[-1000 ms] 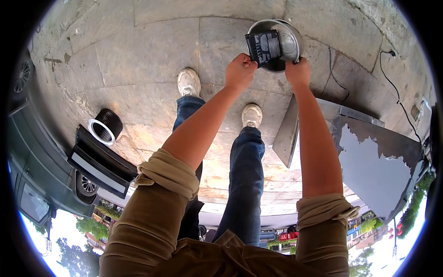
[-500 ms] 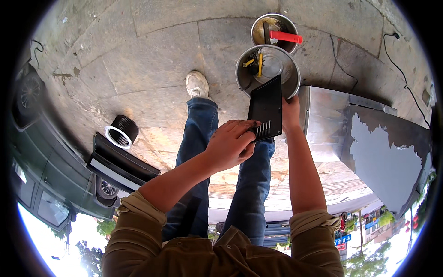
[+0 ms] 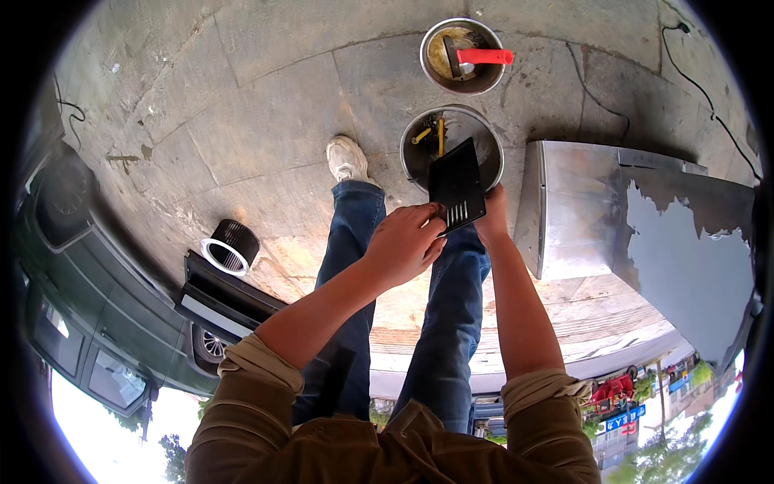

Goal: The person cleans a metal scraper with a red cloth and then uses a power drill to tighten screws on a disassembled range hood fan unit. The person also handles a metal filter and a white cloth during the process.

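A flat black panel (image 3: 459, 179) with a group of slots near its close end is tilted over the near rim of a metal bucket (image 3: 494, 142). My left hand (image 3: 405, 244) grips the panel's near left corner, fingers on top by the slots. My right hand (image 3: 493, 216) is at the bucket's near right rim and appears closed on it; the panel partly hides its fingers. Inside the bucket lie yellow-handled tools (image 3: 441, 135). Behind it stands a smaller metal pot (image 3: 493, 79) with a red-handled scraper (image 3: 484, 56) resting in it.
A large sheet-metal housing (image 3: 574, 210) lies at the right. At the left are a black slotted fan wheel (image 3: 234, 242) with a white ring and a long black trough-like part (image 3: 234, 286), near a dark green car (image 3: 121, 298). Black cables (image 3: 700, 81) run over the paving.
My right hand and the bucket have come toward me together. A gap now shows between the bucket and the smaller pot. My left hand keeps its grip on the panel.
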A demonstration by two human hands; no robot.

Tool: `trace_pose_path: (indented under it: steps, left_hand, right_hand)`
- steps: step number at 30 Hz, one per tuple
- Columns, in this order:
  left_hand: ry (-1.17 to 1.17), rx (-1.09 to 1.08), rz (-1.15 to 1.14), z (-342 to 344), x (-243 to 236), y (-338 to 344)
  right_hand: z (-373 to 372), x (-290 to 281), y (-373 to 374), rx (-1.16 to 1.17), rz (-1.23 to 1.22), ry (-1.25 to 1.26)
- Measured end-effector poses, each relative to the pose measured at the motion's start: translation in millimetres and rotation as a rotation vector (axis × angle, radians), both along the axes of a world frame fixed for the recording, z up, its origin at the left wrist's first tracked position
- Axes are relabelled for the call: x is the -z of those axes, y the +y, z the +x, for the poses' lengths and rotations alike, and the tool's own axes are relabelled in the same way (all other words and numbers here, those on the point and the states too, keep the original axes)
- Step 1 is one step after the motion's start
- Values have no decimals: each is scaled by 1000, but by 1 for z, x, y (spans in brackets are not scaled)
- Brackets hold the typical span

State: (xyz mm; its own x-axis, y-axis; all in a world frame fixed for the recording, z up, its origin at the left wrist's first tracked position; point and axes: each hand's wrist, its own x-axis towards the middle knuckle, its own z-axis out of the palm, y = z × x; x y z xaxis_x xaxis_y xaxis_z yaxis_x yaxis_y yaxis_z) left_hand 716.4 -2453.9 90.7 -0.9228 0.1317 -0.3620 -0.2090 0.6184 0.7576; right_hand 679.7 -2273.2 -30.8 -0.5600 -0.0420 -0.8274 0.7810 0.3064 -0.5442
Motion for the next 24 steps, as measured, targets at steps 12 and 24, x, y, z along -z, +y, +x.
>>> trace_pose_path:
  steps: [12,24]
  left_hand:
    - [-237,-420,-127,-82,155,-47]
    - [-631,-947,412,-142,258,-26]
  right_hand:
    - [16,98,43,-35,136,-175]
    - [19,96,89,142,392,62]
